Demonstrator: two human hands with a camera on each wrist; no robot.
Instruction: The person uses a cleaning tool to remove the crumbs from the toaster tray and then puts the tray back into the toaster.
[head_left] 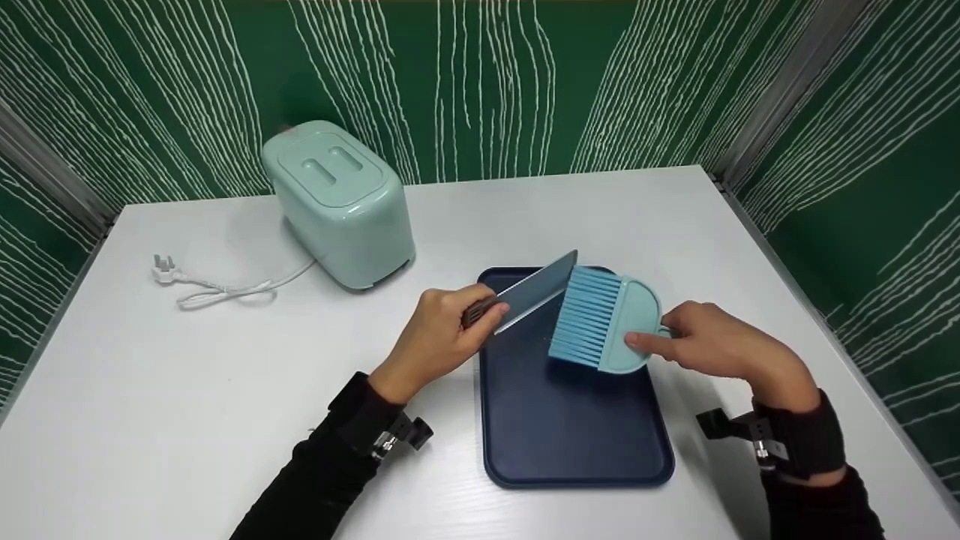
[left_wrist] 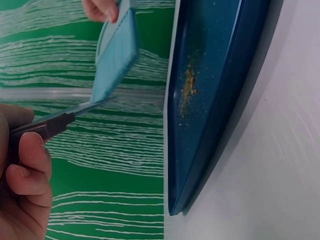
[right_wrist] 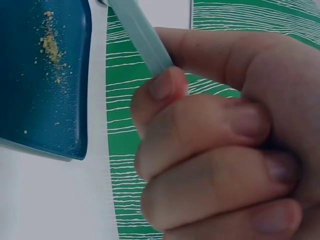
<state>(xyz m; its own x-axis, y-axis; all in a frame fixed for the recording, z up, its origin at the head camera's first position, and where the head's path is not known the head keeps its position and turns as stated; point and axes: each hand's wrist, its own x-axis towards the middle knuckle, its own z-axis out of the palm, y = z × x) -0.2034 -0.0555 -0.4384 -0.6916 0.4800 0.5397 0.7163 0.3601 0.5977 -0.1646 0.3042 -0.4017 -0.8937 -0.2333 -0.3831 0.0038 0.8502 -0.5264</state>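
Note:
My left hand (head_left: 439, 334) grips the dark handle of a kitchen knife (head_left: 536, 294), its broad blade pointing up and right over the tray. My right hand (head_left: 712, 341) pinches a light blue hand brush (head_left: 636, 319) between thumb and fingers. In the left wrist view the tips of its bristles (left_wrist: 116, 67) meet the blade, above the tray. Below lies a dark blue rectangular tray (head_left: 574, 435). Yellow-brown crumbs (right_wrist: 51, 47) are scattered on it, seen in both wrist views. In the right wrist view only the brush's edge shows.
A mint-green toaster (head_left: 349, 206) with its lid on stands at the back left of the white table (head_left: 187, 412). Its white cord (head_left: 225, 289), bundled, and plug lie beside it. Green panels (head_left: 495, 90) with white streaks border the table at the back and sides.

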